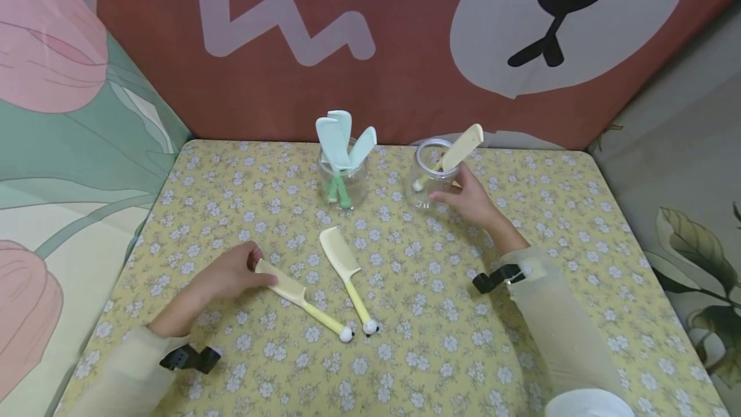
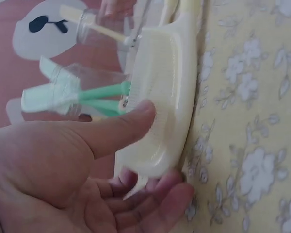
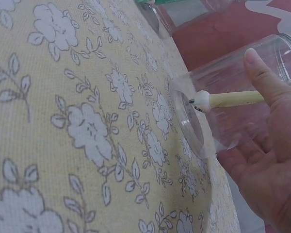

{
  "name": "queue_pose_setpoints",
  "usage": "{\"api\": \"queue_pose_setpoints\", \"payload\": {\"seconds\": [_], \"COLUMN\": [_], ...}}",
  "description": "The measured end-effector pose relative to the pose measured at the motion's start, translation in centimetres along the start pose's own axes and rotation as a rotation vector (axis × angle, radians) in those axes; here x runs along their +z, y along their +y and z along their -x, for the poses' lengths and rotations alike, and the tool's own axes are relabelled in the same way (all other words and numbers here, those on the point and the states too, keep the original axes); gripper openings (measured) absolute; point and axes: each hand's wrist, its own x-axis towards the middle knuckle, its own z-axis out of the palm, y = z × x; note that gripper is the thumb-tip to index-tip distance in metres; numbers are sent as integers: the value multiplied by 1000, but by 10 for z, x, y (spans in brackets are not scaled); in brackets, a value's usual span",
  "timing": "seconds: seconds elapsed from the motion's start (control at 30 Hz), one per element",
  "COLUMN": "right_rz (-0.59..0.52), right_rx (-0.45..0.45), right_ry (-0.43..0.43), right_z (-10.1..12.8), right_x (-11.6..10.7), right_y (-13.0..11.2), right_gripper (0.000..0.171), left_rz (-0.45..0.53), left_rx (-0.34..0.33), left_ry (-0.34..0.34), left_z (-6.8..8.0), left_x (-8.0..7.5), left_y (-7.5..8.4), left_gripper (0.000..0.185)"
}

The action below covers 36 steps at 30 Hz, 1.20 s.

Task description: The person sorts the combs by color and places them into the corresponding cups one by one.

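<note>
My left hand point(image 1: 252, 269) pinches the toothed head of a pale yellow comb point(image 1: 301, 301) that lies flat on the flowered tablecloth point(image 1: 405, 352). In the left wrist view the thumb of the left hand point(image 2: 136, 160) lies on top of that comb point(image 2: 165, 92) and the fingers curl under it. A second yellow comb point(image 1: 343, 266) lies just to its right, untouched. My right hand point(image 1: 454, 190) cups a clear jar point(image 1: 427, 179) with a yellow comb point(image 1: 463, 145) standing in it. In the right wrist view the jar point(image 3: 223, 116) shows the comb's handle point(image 3: 233, 99) inside, with the right hand point(image 3: 274, 141) against its side.
Another clear jar point(image 1: 343, 180) holds several mint-green combs and stands left of the held jar, near the table's back edge. Patterned fabric walls close in the back and both sides. A white rounded object point(image 1: 587, 403) sits at the near right corner.
</note>
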Motion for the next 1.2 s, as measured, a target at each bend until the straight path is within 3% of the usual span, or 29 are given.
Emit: {"api": "queue_pose_setpoints", "payload": {"seconds": [0.23, 0.33, 0.7, 0.93, 1.2], "right_rz": [-7, -9, -10, -13, -21], "right_rx": [4, 6, 19, 2, -2], "right_ry": [5, 1, -18, -8, -14], "right_z": [-1, -1, 6, -1, 1], "right_x": [0, 1, 3, 0, 1], "right_y": [1, -1, -28, -2, -10], "right_gripper": [89, 89, 88, 89, 89], "left_rz": [159, 177, 426, 557, 621], "left_rx": [97, 122, 245, 240, 212], "left_ry": [-54, -83, -141, -185, -168], "left_z": [-1, -2, -8, -8, -8], "left_x": [-9, -10, -9, -9, -13], "left_y": [-7, -12, -18, -12, -3], "left_gripper": [25, 21, 31, 38, 45]}}
